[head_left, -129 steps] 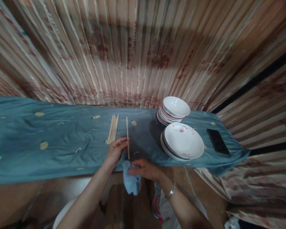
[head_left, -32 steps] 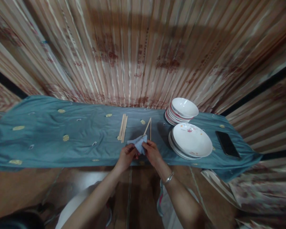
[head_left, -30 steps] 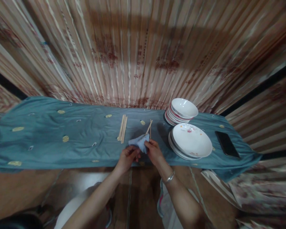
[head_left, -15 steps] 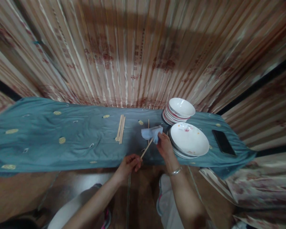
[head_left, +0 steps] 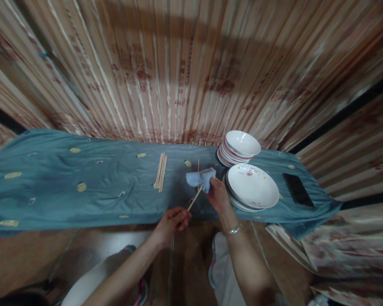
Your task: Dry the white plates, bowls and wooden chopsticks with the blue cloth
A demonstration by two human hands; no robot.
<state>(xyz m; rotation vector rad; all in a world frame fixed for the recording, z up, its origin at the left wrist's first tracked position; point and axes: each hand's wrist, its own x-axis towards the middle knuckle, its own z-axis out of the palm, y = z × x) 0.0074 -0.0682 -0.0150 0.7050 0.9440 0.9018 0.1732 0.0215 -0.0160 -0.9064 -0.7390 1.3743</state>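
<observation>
My left hand (head_left: 178, 218) is closed around the near end of a wooden chopstick (head_left: 195, 198) at the table's front edge. The chopstick slants up to the right, and its far end goes under a light blue cloth (head_left: 200, 178). My right hand (head_left: 218, 194), a silver bracelet on its wrist, pinches that cloth around the chopstick. Behind the cloth lies another chopstick (head_left: 198, 163), partly covered from view. Several chopsticks (head_left: 161, 172) lie side by side on the tablecloth to the left.
A stack of bowls (head_left: 242, 143) stands at the back right, with a stack of flowered plates (head_left: 253, 185) in front of it. Farther right lies a black phone (head_left: 298, 190). The table has a teal cloth (head_left: 57, 182); a pleated curtain (head_left: 166, 76) hangs behind it.
The cloth and my right hand have shifted very slightly left. Both hands keep their grip, and the chopsticks and dishes stay in place, apart from a small shift of the whole view.
</observation>
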